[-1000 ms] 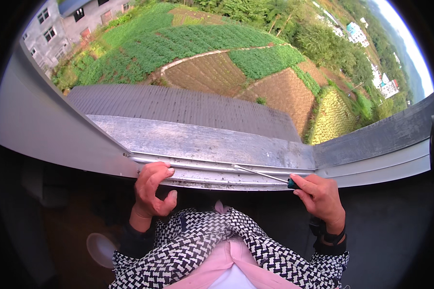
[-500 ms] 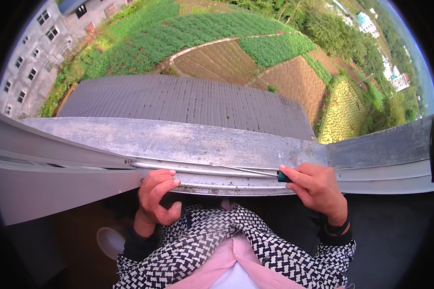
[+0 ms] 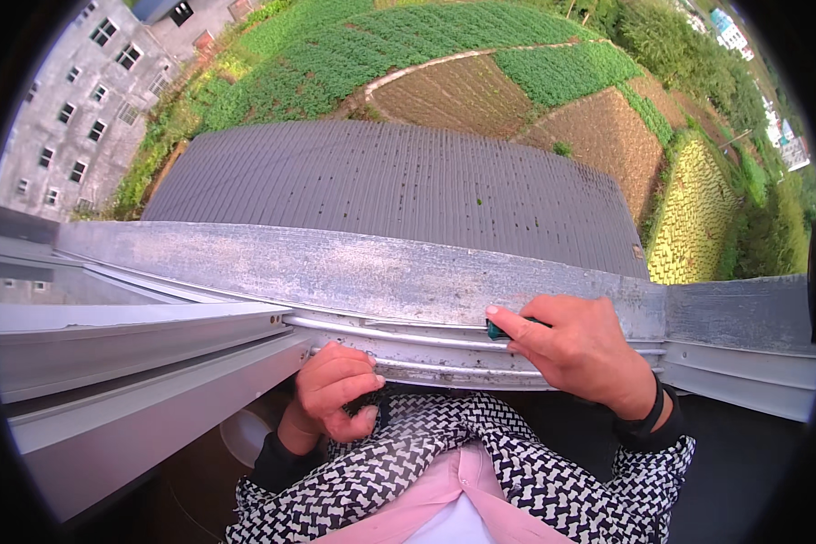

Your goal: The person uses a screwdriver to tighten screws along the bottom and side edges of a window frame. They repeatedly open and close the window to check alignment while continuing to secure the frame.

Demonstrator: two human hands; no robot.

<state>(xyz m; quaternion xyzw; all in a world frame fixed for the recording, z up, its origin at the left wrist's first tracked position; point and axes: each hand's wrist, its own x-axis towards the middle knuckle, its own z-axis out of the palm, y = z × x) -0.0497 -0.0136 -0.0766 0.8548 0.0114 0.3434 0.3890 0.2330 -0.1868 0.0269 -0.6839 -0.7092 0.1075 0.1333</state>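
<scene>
My right hand (image 3: 582,349) grips a screwdriver (image 3: 496,331) by its dark green handle, the index finger stretched along it. The thin metal shaft points left and lies low along the window track (image 3: 444,358), close to the outer rail; I cannot tell exactly where the tip touches. Dark specks of dirt dot the track's grooves. At the track's left part, next to the end of the sliding sash (image 3: 154,349), my left hand (image 3: 334,390) hangs with bent fingers. A gap shows between its thumb and fingertips, with nothing visibly held.
Beyond the track runs a grey outer ledge (image 3: 354,263), with a drop past it to a corrugated roof (image 3: 390,181) and fields. The window frame's right side (image 3: 743,367) bounds the opening. A pale round container (image 3: 245,437) stands low, inside at left.
The view has shifted, so the scene outside sits further right and more of the sash shows. My right hand has moved left along the track with the screwdriver, and its index finger now reaches forward.
</scene>
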